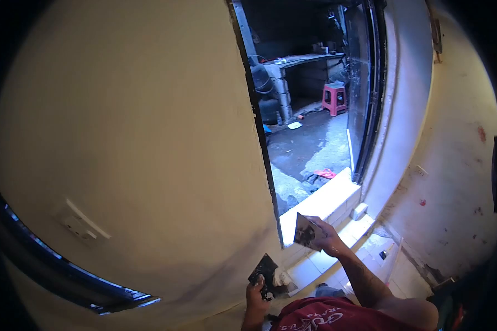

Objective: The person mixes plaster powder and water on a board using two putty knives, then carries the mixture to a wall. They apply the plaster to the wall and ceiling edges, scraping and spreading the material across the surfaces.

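My left hand point(254, 298) is closed on a dark flat putty plate point(264, 266), low in front of the red shirt. A lump of whitish putty point(280, 277) lies along the plate's right side. Higher and to the right, my right hand point(329, 240) grips a flat metal putty scraper point(302, 230) with dark smears on its face. The scraper appears in front of the pale doorway step, and I see it apart from the plate. Beside both tools rises the cream wall point(160, 121), with a greyish patch near its lower right.
An open doorway leads to a yard with a red stool point(334, 99) and a block counter point(284, 69). Its dark door point(360, 83) stands open at the right. A tiled step point(309, 267) lies below the sill. A wall socket point(78, 225) is at the left.
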Motion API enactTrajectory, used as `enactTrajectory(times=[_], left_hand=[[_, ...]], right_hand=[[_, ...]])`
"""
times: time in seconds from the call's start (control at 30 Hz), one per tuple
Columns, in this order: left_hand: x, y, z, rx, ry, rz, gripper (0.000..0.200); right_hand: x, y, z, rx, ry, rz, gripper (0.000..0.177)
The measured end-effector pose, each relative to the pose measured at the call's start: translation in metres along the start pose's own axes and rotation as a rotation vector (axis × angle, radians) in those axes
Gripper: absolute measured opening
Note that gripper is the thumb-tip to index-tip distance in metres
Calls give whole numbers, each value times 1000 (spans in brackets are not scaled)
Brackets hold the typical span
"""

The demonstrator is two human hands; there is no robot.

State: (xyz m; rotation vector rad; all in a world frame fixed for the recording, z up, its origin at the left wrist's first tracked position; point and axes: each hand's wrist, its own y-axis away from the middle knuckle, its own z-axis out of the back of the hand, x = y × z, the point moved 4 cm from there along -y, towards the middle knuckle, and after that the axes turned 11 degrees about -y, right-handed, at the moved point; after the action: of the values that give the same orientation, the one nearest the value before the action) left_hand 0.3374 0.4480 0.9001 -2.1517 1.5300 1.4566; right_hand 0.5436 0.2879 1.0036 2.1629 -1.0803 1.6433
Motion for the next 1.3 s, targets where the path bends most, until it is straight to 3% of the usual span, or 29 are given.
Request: enactTrajectory(times=[0.03,0.17,0.3,0.43,0.5,0.57,0.73,0.83,0.9,0.97,1.03,1.07,1.1,1.17,1.27,1.3], left_hand=[[1,-2,-2,12,7,2,17],[-8,6,-27,2,-54,18,22],[-7,2,-42,17,-43,-35,27],[10,-6,-65,3,95,-73,26],[18,-12,-73,-27,142,-107,25],[30,-16,-85,-120,153,-138,24],[33,-8,-108,-236,204,-179,29],[40,2,-92,-268,205,-194,28],[36,1,-69,-226,165,-196,26],[5,17,-87,-219,88,-242,27],[-5,19,-86,-163,84,-317,26],[9,3,-54,-172,-96,-415,26],[-7,3,-53,-209,-480,-630,25],[-19,19,-68,-274,-1248,-997,23],[-28,4,-104,-330,-299,-404,16],[-22,-12,-97,-254,-180,-318,10]], right_hand=[[-13,0,2,-37,-265,-134,76],[-11,-7,8,-49,-493,-199,77],[-10,-37,36,13,-413,-110,74],[73,-99,30,117,-51,136,66],[113,-131,23,191,-91,397,64],[167,-143,2,324,-270,501,65],[176,-163,-15,268,-262,549,71],[182,-165,-20,230,-221,616,70],[178,-157,-21,229,-231,529,71],[150,-148,-1,258,-168,471,73],[104,-129,20,234,-202,260,76],[68,-119,30,243,-359,174,78],[39,-107,35,250,-516,84,80],[9,-65,43,-3,-607,-252,87],[-4,-46,63,-9,-598,-180,93],[12,-30,73,-144,-607,-233,93]])
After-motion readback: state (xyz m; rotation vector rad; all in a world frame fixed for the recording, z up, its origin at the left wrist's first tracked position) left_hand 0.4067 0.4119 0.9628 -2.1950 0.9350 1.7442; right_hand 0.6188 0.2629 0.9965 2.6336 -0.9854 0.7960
